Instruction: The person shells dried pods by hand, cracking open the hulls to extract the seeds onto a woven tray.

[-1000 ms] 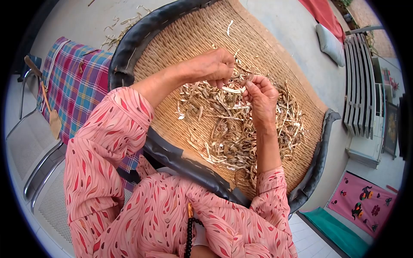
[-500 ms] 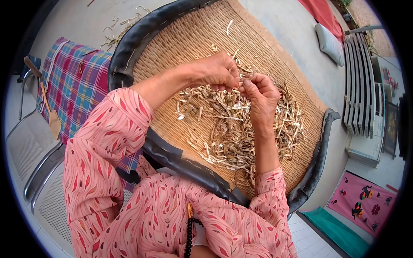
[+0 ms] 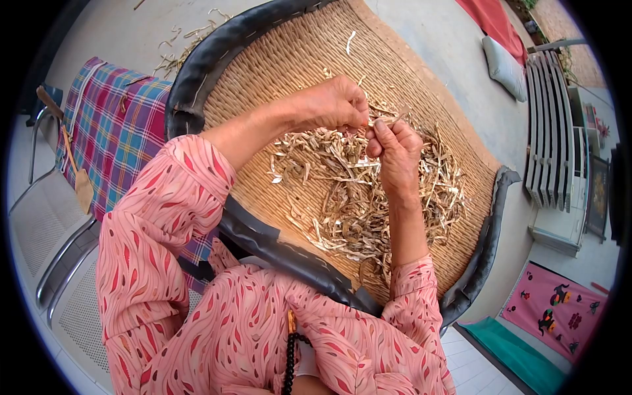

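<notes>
Above a heap of dried pods and husks (image 3: 359, 214), my two hands come together, fingertips nearly touching. My right hand (image 3: 399, 157) is closed in a pinch on a thin, dry, tan pod (image 3: 397, 118), with the thumb on top. My left hand (image 3: 337, 105) is closed too, its thumb and fingertips pinching at the near end of the same pod; the fingers partly cover what they grip. The heap lies on a woven tray (image 3: 263, 99) with a thick black rim, which rests against my lap.
Left of me are a plaid cloth (image 3: 128, 125), a wooden spoon-like tool (image 3: 83, 187) and perforated metal seats (image 3: 52, 214). Loose strips (image 3: 174, 59) lie on the floor beyond the tray. To the right are a grey cushion (image 3: 505, 69), stacked slatted panels (image 3: 548, 131) and a pink mat (image 3: 553, 306).
My right hand has turned slightly and shifted a little down, and the pod now shows more plainly between my hands. My left hand has barely moved.
</notes>
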Tool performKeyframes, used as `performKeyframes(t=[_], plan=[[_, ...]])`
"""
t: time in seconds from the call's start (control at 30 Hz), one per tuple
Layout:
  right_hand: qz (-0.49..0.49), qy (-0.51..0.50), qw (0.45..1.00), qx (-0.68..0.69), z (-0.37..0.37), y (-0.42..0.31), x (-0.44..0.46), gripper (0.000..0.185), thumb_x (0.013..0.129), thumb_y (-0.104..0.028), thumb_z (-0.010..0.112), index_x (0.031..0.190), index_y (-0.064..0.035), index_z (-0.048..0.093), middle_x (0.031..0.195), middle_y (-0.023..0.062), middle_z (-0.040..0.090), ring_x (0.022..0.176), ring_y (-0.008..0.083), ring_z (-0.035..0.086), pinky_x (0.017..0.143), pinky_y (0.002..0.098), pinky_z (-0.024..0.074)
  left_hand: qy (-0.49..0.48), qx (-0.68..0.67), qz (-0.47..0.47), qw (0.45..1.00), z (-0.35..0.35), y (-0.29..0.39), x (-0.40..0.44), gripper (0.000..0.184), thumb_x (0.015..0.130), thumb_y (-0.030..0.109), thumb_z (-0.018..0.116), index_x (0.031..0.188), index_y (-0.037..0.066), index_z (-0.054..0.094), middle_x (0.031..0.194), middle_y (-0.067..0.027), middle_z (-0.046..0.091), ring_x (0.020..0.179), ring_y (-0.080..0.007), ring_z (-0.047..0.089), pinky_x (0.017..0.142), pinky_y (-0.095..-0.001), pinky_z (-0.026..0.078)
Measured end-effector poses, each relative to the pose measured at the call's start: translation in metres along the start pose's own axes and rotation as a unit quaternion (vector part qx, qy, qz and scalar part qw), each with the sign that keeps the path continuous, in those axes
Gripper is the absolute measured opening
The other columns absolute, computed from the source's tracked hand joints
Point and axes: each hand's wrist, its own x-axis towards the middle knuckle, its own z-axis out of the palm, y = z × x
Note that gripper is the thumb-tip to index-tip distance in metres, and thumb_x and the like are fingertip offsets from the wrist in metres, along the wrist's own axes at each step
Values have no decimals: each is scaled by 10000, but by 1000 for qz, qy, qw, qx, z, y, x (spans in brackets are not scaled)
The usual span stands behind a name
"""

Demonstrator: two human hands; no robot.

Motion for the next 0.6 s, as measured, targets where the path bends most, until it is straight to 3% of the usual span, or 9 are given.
performKeyframes(t=[0.23,0.6], plan=[[16,-27,999,-34,-1,-5,-1,111,895,-69,536,898,28,591,684,34,591,534,70,531,487,187,436,-16,20,-19,999,-6,-1,2,62,779,59,636,744,8,637,591,-12,572,492,-49,477,429,-185,379],[-81,-22,979,-184,-2,6,0,95,847,-11,550,930,11,590,699,28,590,566,67,552,499,184,445,16,98,16,995,-7,-7,3,59,750,78,615,723,26,613,607,0,554,552,-55,482,478,-217,383]])
